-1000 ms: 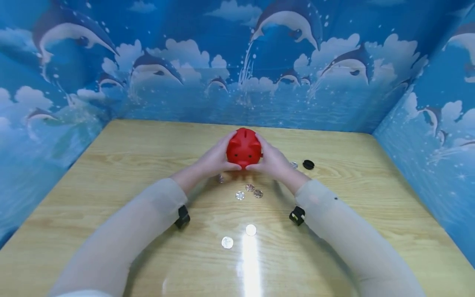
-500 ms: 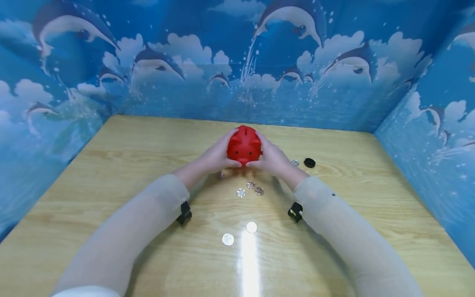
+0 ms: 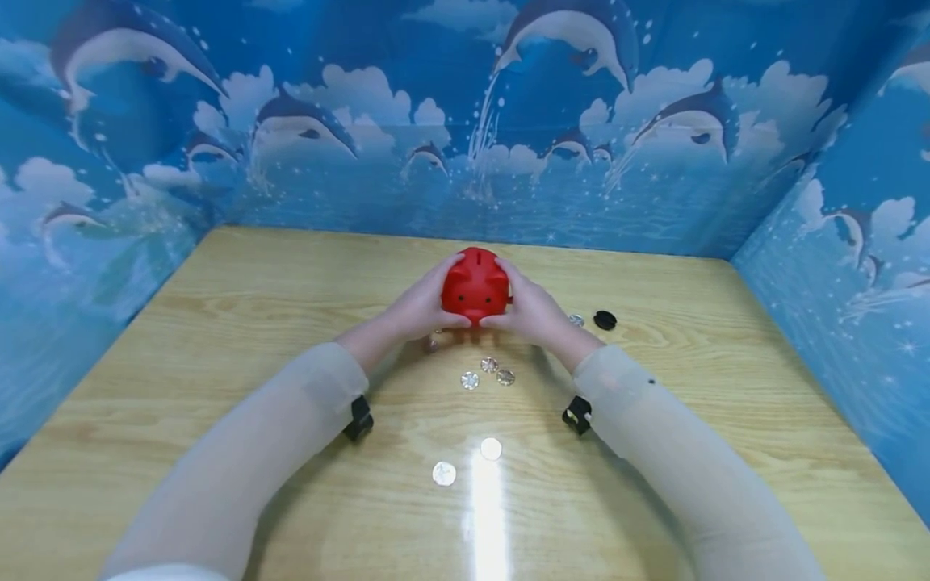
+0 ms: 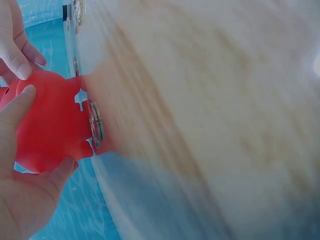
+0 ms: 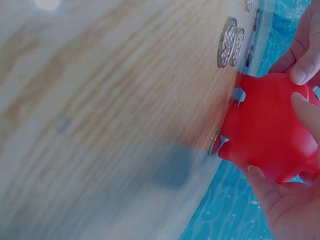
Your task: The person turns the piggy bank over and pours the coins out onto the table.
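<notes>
A red piggy bank (image 3: 475,290), coin slot up and face toward me, is held between both hands at the middle of the table. My left hand (image 3: 420,308) grips its left side, fingers spread around the body, thumb low at the front. On the opposite side my right hand (image 3: 535,312) grips it in the same way. In the left wrist view the feet of the piggy bank (image 4: 50,117) are at the tabletop, by some coins (image 4: 96,124). The right wrist view shows the piggy bank (image 5: 272,125) with a coin (image 5: 215,141) close to a foot.
On the wooden table (image 3: 254,323), several coins (image 3: 489,365) lie in front of the piggy bank. Nearer to me are two more, a left coin (image 3: 444,474) and a right coin (image 3: 491,449). Beyond my right wrist lie a coin (image 3: 576,320) and a small black disc (image 3: 605,320).
</notes>
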A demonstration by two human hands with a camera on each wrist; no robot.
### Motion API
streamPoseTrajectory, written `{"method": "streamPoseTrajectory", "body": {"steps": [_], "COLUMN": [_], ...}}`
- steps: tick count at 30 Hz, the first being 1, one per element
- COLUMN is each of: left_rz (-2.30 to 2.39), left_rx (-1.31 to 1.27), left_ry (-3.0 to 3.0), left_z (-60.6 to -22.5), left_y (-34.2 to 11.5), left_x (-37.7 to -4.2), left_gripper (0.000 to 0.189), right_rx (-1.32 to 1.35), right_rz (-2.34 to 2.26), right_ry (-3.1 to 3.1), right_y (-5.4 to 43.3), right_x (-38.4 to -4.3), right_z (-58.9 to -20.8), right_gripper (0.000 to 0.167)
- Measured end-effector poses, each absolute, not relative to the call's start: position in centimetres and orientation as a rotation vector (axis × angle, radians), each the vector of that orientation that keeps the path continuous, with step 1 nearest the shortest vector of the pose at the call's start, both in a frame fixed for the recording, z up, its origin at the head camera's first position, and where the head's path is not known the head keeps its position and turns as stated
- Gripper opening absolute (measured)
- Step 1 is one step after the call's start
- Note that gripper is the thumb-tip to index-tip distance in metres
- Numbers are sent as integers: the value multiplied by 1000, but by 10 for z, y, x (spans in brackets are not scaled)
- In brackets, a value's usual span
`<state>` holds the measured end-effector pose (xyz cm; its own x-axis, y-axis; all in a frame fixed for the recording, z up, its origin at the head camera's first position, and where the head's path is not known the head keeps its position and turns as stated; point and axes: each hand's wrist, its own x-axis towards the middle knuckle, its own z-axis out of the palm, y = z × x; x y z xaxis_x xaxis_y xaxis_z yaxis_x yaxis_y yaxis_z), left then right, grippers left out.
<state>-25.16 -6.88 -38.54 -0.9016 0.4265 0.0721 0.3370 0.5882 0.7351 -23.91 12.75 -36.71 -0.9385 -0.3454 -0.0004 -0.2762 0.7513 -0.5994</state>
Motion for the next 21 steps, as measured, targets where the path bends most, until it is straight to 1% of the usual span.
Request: {"method": "streamPoseTrajectory", "body": {"steps": [13, 21], "left_rz": [1203, 1034], "left_rx": [645, 625], "left_ry": [2659, 2755], "left_z": [-386, -374], "left_y": [-66, -75], "left_x": [-251, -246], "left_gripper": [98, 95], "right_rx": [-494, -564], "right_rz": [-937, -798], "right_ry": [2803, 2837], "right_y": [133, 142], "right_x": [-239, -230], "right_z": [-371, -365], "right_gripper": [98, 88]}}
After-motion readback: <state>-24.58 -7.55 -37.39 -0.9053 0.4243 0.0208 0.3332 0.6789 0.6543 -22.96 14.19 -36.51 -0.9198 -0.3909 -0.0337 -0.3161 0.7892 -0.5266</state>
